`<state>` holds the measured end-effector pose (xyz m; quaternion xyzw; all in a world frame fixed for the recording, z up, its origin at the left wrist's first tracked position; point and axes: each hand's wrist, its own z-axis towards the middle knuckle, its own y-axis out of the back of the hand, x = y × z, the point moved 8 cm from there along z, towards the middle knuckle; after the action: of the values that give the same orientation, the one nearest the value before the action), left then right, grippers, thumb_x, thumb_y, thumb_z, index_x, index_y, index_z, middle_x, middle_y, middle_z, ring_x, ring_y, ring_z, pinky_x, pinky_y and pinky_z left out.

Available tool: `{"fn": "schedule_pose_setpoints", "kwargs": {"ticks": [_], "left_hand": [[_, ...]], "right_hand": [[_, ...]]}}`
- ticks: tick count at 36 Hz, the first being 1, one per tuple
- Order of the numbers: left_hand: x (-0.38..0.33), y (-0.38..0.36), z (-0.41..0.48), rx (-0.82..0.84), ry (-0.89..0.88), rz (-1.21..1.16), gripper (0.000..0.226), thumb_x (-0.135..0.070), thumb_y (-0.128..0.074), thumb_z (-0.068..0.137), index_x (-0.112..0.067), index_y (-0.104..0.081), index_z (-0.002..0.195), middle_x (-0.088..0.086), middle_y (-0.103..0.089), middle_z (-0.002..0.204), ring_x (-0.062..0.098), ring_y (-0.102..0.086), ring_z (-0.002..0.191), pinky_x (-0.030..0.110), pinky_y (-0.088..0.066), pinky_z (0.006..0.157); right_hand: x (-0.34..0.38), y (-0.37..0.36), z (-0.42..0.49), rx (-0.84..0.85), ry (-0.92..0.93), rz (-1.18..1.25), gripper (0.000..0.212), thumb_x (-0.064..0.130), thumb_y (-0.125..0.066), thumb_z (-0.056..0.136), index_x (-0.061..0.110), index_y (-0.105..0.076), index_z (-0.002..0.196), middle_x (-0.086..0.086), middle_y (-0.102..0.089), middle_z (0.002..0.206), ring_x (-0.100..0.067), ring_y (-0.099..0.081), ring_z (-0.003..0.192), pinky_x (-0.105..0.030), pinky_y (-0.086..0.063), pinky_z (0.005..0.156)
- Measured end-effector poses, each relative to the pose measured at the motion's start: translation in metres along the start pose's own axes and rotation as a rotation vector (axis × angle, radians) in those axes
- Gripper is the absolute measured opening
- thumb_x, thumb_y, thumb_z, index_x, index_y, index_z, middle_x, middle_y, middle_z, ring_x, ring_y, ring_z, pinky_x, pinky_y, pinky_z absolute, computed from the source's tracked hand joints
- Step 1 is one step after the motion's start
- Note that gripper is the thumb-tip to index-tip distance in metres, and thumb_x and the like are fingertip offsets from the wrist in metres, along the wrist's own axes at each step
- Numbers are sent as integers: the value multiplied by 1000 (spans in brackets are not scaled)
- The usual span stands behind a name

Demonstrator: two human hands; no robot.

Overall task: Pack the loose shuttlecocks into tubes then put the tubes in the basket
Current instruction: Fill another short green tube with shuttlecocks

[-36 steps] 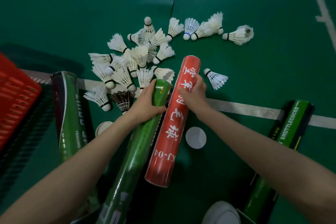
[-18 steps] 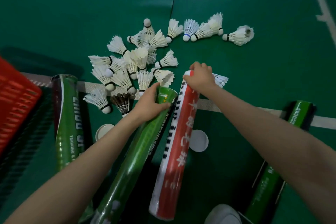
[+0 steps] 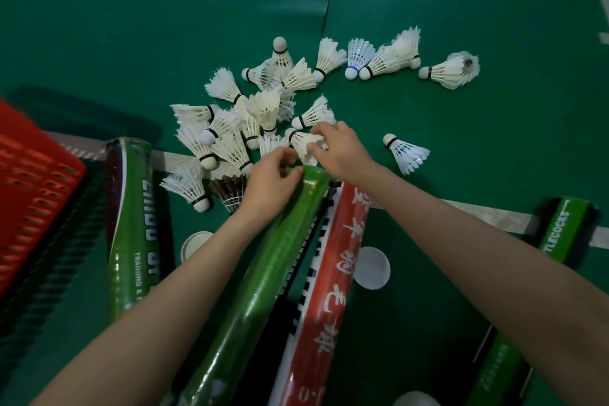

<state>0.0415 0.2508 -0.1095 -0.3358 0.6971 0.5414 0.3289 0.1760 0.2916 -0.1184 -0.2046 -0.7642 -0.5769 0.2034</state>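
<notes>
The left hand (image 3: 268, 189) grips the top end of a green tube (image 3: 263, 277), its fingers (image 3: 290, 175) curled over the rim. The right hand (image 3: 341, 150) pinches a white feather shuttlecock (image 3: 301, 142) by its skirt, fingers bent close round the feathers, just beyond the tube's mouth. A red tube (image 3: 333, 280) lies just beside the green one on its right. The loose shuttlecocks (image 3: 257, 109) sit heaped on the green court floor (image 3: 478, 158) beyond the hands, and a lone shuttlecock (image 3: 407, 153) lies apart to the right. A red basket (image 3: 33, 194) stands at the left edge, with a second green tube (image 3: 135, 224) beside it. A white cap (image 3: 372, 269) lies near the red tube.
</notes>
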Motion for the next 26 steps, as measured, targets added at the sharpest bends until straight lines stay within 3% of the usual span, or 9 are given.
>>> {"fn": "schedule_pose_setpoints", "kwargs": {"ticks": [5,8,10,13,16,20,24,26], "left_hand": [[16,31,-1,-85,10,71,10,-23,-61,90,-17,-64,98,-6,-65,90,11,-61,75,27,-46,67],[23,53,-3,-167,-12,222,11,-18,-59,89,-17,-66,98,-1,-63,96,17,-58,89,33,-48,78],[28,71,-4,-262,-20,342,16,-14,-58,88,-15,-66,102,3,-59,105,22,-49,106,33,-38,89],[36,96,-8,-394,5,465,22,-9,-57,85,-14,-66,105,8,-56,111,27,-41,112,35,-32,94],[53,112,-14,-444,93,557,30,-5,-55,83,-14,-64,110,12,-51,119,32,-37,117,41,-30,97],[84,126,-27,-445,272,590,42,-7,-65,77,-12,-55,118,15,-40,125,33,-30,120,40,-20,98],[109,124,-37,-330,427,579,70,-29,-81,70,-10,-42,124,15,-34,127,33,-28,119,40,-20,99],[109,125,-40,-345,403,562,70,-24,-79,72,-9,-41,128,16,-35,127,33,-29,119,39,-20,100]], "right_hand": [[14,-8,9,-32,-3,-128,38,37,-49,96,14,-51,126,-16,-36,129,-31,-35,122,-42,-39,100],[22,-7,12,-97,1,-261,39,36,-52,93,13,-50,125,-17,-36,129,-32,-35,119,-41,-38,97],[33,-3,12,-198,51,-378,35,30,-55,90,11,-51,120,-17,-37,128,-33,-36,115,-41,-35,94],[53,1,13,-300,156,-345,33,21,-59,84,7,-54,114,-16,-41,119,-32,-38,110,-39,-33,88],[69,-7,20,-220,243,-266,43,18,-57,85,9,-48,126,-16,-38,126,-31,-34,119,-38,-32,95],[85,-20,34,-87,272,-344,50,16,-53,89,13,-39,137,-16,-25,145,-32,-19,137,-43,-25,108],[92,-25,47,-26,262,-442,38,22,-47,94,11,-47,130,-13,-40,137,-29,-26,134,-41,-29,107],[92,-27,49,-36,261,-475,32,24,-44,96,11,-52,125,-12,-46,132,-29,-31,130,-41,-32,105]]}}
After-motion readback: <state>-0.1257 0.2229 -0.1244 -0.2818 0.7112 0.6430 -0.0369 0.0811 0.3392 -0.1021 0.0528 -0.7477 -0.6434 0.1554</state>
